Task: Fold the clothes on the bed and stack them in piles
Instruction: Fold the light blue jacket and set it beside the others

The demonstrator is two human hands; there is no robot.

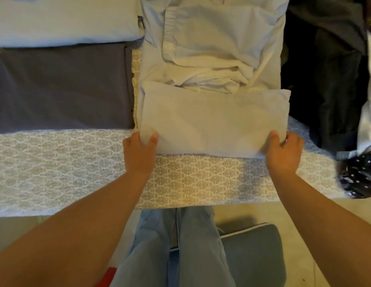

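Observation:
A pale white garment (pixel 213 121), folded into a wide rectangle, lies on the patterned bed sheet (pixel 76 166) in front of me. My left hand (pixel 140 154) grips its near left corner, thumb on top. My right hand (pixel 284 154) grips its near right corner the same way. Behind it lie rumpled white clothes (pixel 211 65) on a light blue cloth (pixel 151 65). To the left lies a folded dark grey garment (pixel 60 88), and beyond it a folded light blue one (pixel 62 19).
Dark unfolded clothes (pixel 325 83) are heaped at the right, with a navy dotted fabric (pixel 358 175) at the bed's right edge. The bed's near edge runs across the frame. Below it are my legs in jeans (pixel 176 245) and a grey cushion (pixel 253 251) on the floor.

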